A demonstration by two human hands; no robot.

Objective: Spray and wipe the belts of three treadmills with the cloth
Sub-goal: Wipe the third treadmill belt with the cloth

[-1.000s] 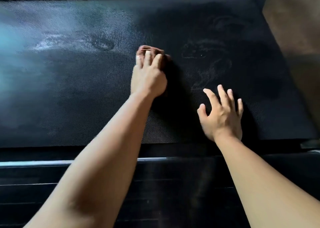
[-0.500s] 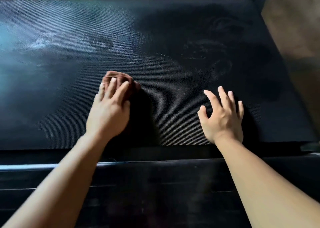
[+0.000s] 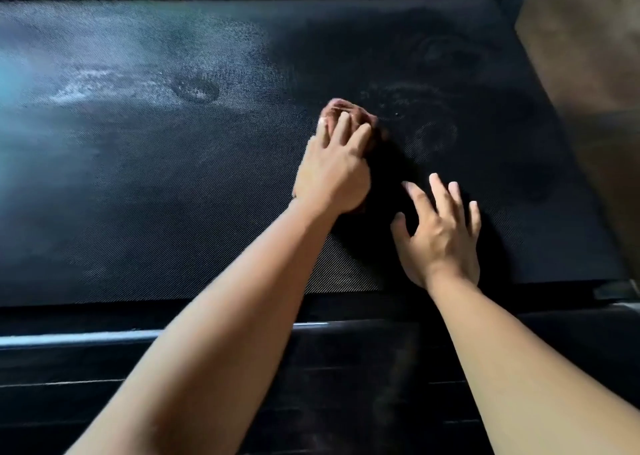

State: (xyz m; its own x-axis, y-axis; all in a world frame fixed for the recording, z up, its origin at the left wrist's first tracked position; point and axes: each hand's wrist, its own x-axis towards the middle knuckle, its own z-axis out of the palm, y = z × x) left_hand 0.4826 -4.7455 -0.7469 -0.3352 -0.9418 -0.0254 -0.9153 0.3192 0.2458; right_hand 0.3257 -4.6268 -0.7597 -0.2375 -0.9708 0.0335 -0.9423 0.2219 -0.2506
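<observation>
Left hand (image 3: 332, 167) presses a bunched reddish-brown cloth (image 3: 343, 110) onto the treadmill belt (image 3: 173, 195), midway between its near and far edges, fingers laid close together over the cloth. Right hand (image 3: 441, 233), fingers spread, rests on the belt by the near edge. Wet patches (image 3: 197, 89) glisten toward the left.

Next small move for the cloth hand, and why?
Probably sweep the left hand and cloth leftward across the belt to the glistening spray patch. That patch looks wet and unwiped, and the right hand rests spread on the belt.
</observation>
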